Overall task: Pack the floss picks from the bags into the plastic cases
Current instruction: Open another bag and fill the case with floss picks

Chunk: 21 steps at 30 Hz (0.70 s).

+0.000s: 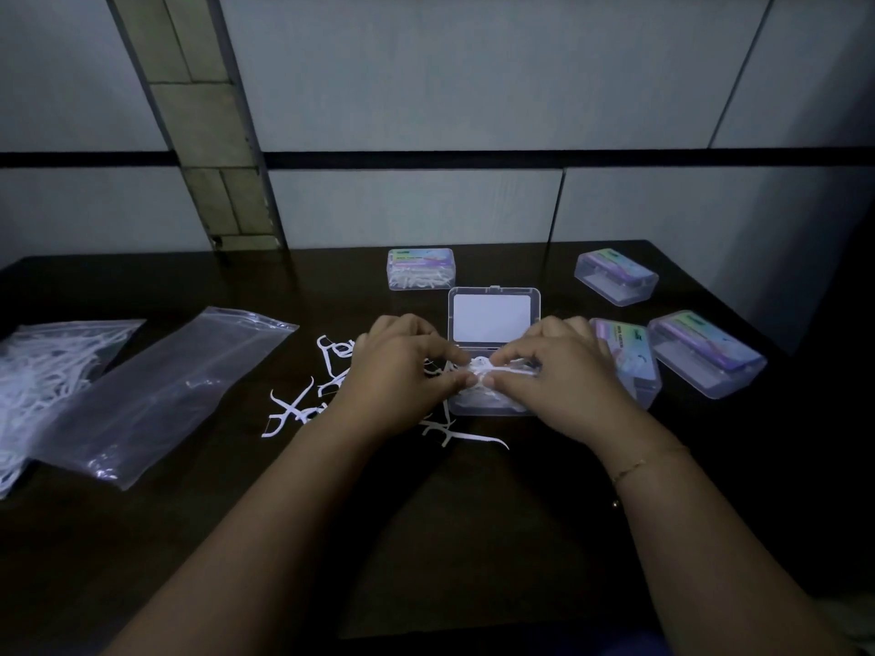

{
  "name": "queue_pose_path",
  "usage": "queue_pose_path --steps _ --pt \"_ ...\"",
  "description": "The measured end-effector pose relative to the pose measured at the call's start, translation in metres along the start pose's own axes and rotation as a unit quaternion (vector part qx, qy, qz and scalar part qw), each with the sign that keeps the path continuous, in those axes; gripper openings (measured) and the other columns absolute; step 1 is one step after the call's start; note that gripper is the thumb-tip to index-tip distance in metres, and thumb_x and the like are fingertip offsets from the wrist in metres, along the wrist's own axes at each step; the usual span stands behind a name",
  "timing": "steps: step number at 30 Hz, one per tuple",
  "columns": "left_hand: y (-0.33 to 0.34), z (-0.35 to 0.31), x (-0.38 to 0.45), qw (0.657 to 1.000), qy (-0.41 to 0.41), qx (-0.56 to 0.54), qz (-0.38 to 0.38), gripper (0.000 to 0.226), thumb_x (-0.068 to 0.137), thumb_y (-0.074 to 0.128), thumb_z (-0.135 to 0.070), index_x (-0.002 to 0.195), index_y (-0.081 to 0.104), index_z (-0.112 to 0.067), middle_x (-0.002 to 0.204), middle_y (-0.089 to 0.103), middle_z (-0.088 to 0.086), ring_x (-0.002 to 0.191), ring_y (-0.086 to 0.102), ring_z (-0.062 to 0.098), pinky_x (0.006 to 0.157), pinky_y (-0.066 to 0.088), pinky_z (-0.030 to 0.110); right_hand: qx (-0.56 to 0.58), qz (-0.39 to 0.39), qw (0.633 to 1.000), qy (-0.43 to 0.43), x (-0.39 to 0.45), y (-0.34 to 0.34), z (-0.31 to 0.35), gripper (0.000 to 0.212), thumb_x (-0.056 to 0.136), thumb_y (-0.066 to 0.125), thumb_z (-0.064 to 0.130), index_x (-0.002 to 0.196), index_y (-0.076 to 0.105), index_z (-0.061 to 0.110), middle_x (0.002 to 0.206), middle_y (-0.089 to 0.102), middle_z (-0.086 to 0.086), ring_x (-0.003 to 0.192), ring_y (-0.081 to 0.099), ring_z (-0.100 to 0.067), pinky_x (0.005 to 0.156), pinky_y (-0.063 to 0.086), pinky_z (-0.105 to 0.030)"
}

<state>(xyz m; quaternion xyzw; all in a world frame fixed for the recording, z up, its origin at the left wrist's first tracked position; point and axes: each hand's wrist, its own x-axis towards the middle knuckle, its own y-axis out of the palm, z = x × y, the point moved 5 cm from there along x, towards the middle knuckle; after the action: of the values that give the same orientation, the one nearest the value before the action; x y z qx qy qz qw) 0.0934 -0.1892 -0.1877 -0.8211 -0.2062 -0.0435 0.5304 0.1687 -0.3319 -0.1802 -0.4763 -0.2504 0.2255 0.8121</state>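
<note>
Dark table (473, 537). Flat empty bag (156, 395); full bag (42, 371) at left edge untouched. One closed case (421, 268) filled; three others (615, 276) look empty. Open case (492, 319) partly loaded. Both hands, left (402, 366) and right (558, 366), pinch a bundle of picks (483, 366) over it. Loose picks (303, 409) remain.

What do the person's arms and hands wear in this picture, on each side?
Both forearms are bare, with no sleeves in view. The right wrist wears a thin gold-coloured chain bracelet. The left hand and right hand show no gloves. The light is too dim to tell whether there are rings.
</note>
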Motion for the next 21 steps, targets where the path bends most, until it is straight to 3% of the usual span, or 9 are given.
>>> queue_pose_path --steps 6,12,16,21 --pt "-0.004 0.002 0.000 0.999 -0.039 -0.013 -0.021 0.023 0.085 0.061 -0.047 0.100 0.072 -0.033 0.096 0.046 -0.016 0.101 0.035 0.005 0.084 0.033 0.028 -0.025 -0.009 0.999 0.029 0.003 0.000 -0.001 0.023 0.089 0.060 0.040 0.109 0.068 0.034 0.119 0.052 0.006 0.115 0.035 -0.017 0.096 0.030 -0.035" --pt "-0.010 0.005 0.000 0.998 -0.041 -0.048 0.003 0.021 0.086 0.057 -0.051 0.074 0.064 -0.035 0.092 0.051 -0.013 0.102 0.042 0.008 0.087 0.039 0.033 -0.014 -0.013 0.999 0.030 0.006 0.002 -0.006 0.023 0.094 0.055 0.031 0.113 0.068 0.029 0.117 0.056 0.006 0.111 0.038 -0.017 0.095 0.033 -0.035" --pt "-0.008 0.007 0.001 0.998 -0.042 -0.057 0.001 0.030 0.086 0.057 -0.050 0.081 0.075 -0.027 0.086 0.050 -0.016 0.098 0.041 0.005 0.079 0.037 0.029 0.024 -0.006 0.999 0.036 0.008 0.003 -0.008 0.023 0.095 0.053 0.024 0.112 0.069 0.026 0.117 0.059 0.005 0.110 0.042 -0.016 0.098 0.037 -0.040" --pt "-0.006 0.004 0.001 0.998 -0.014 -0.061 0.012 0.029 0.088 0.056 -0.048 0.087 0.076 -0.028 0.087 0.050 -0.015 0.096 0.040 0.005 0.074 0.035 0.026 0.117 -0.002 0.992 0.049 0.007 0.002 -0.011 0.022 0.094 0.054 0.022 0.109 0.069 0.028 0.115 0.058 0.004 0.110 0.044 -0.015 0.102 0.037 -0.044"
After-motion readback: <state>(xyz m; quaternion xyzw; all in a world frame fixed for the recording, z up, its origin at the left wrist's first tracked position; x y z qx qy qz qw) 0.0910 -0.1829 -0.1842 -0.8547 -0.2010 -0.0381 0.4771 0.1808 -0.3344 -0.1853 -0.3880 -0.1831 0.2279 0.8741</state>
